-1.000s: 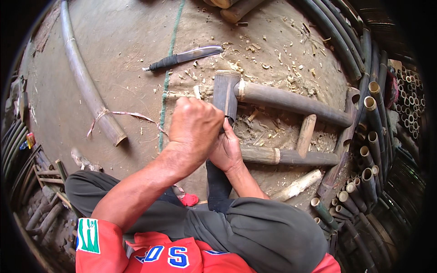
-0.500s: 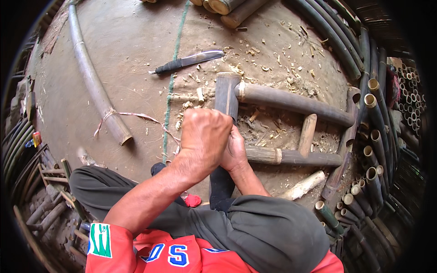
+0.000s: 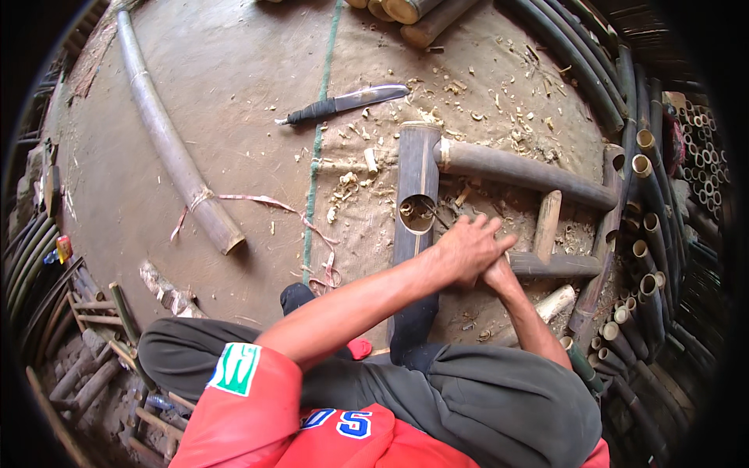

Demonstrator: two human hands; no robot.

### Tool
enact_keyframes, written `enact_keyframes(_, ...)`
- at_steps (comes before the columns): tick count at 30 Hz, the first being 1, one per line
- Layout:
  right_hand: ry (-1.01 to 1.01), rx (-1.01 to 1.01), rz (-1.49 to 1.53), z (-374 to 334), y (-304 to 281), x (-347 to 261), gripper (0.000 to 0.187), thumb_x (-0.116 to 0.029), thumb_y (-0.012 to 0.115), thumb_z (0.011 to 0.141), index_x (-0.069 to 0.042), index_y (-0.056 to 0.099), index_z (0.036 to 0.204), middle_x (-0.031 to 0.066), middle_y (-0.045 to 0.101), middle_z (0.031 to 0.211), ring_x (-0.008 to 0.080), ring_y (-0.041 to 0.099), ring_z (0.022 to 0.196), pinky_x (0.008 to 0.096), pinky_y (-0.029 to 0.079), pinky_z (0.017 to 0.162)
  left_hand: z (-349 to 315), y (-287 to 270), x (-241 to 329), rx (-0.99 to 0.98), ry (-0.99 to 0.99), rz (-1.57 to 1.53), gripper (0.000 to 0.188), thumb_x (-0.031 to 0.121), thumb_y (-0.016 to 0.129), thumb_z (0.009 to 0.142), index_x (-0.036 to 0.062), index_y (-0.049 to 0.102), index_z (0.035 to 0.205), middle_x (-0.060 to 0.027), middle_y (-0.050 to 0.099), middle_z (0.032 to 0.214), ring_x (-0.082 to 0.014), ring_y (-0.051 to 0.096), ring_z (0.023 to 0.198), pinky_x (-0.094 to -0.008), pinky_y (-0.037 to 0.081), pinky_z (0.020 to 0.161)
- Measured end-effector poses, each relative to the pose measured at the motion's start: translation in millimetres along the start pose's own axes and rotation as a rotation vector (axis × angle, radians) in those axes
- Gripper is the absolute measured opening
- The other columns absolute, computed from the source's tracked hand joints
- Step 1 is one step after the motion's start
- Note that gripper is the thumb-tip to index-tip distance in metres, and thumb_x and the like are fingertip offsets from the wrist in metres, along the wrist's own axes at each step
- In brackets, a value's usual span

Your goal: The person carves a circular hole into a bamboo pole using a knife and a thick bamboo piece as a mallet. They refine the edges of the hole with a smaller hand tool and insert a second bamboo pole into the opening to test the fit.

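My left hand reaches across to the right above the lower bamboo rail, knuckles up and fingers partly apart. Close against it is my right hand, its fingers mostly hidden behind the left. Whether either hand touches the rail cannot be made out, and the rail's left end is covered. Just left of the hands lies a thick bamboo post with an oval hole cut in its side. An upper rail runs from the post to a far-right bamboo pole. A short upright piece stands between the rails.
A knife with a black-wrapped handle lies beyond the post among pale shavings. A long bamboo pole with a thin cord rests at left. Bamboo tubes crowd the right side. A pale piece lies nearby.
My left hand has left the post and moved right, opening from a fist. My right hand has moved right with it. The hole in the post is now uncovered.
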State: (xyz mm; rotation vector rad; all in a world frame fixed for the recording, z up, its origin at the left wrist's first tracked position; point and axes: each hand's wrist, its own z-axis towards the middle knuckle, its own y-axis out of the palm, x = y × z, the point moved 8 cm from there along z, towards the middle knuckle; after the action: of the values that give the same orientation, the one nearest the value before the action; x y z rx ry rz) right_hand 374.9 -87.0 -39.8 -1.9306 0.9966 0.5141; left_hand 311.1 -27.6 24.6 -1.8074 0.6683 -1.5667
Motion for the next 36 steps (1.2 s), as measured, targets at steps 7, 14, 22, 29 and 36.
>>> enact_keyframes(7,-0.310,0.152,-0.681,32,-75,-67,0.019,-0.020,0.071,0.089,-0.008,0.067,0.102,0.0090,0.069,0.092,0.0259,0.069,0.089,0.0422,0.055,0.081,6,-37,-25,0.478,-0.130,-0.407,0.089,-0.013,0.069,0.073,0.0175,0.051,0.154,-0.0244,0.043,0.153,-0.0488,0.053,0.126,-0.0533,0.055,0.101)
enact_keyframes(14,-0.513,-0.079,-0.944,120,-36,-161,0.011,-0.012,0.073,0.080,-0.005,0.069,0.088,0.0113,0.073,0.083,0.0261,0.073,0.083,0.0410,0.057,0.072,-58,-71,-73,1.204,-0.378,-0.420,0.096,-0.005,0.081,0.077,0.0134,0.038,0.160,-0.0224,0.044,0.149,-0.0418,0.049,0.136,-0.0503,0.046,0.115)
enact_keyframes(22,-0.279,-0.006,-0.813,98,-47,-99,0.032,-0.026,0.073,0.085,-0.003,0.072,0.107,0.0182,0.074,0.104,0.0350,0.072,0.102,0.0489,0.059,0.078,-21,-44,-75,0.685,-0.343,-0.383,0.097,-0.004,0.084,0.067,0.0096,0.042,0.153,-0.0236,0.051,0.136,-0.0428,0.055,0.126,-0.0519,0.053,0.106)
enact_keyframes(29,-0.287,0.060,-0.808,92,-63,-114,0.023,-0.022,0.074,0.084,-0.006,0.068,0.099,0.0154,0.072,0.092,0.0353,0.071,0.085,0.0492,0.056,0.071,-20,-62,-70,0.695,-0.286,-0.564,0.100,-0.015,0.075,0.068,0.0126,0.040,0.158,-0.0285,0.039,0.151,-0.0481,0.049,0.133,-0.0524,0.052,0.108)
enact_keyframes(36,-0.548,0.000,-1.010,129,-21,-180,0.011,-0.019,0.067,0.085,-0.011,0.071,0.078,0.0086,0.072,0.070,0.0288,0.073,0.072,0.0429,0.058,0.073,-73,-74,-92,1.262,-0.419,-0.555,0.092,-0.004,0.079,0.073,0.0019,0.040,0.156,-0.0246,0.047,0.145,-0.0419,0.048,0.138,-0.0506,0.040,0.118)
